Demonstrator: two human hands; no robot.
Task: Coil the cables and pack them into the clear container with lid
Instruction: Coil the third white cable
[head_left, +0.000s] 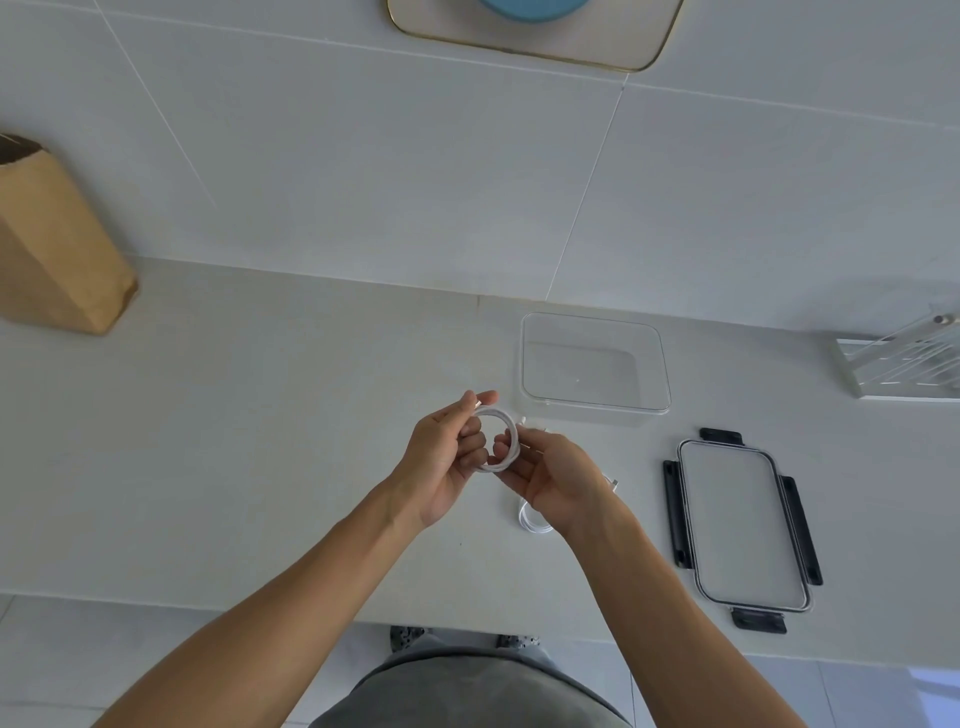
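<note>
white cable (503, 439) wound into a small ring, pinched by both hands (506, 467).

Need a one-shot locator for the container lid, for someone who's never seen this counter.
Start at the white countertop and find the clear container standing open near the wall. Just right of the right hand, nearer the counter's front edge, lies the lid. It is the only flat clear panel with a grey rim and four dark clip tabs.

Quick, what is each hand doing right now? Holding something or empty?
Left hand: closed on the white cable coil, pinching one side of it.
Right hand: closed on the same coil, fingers gripping its other side.
</note>
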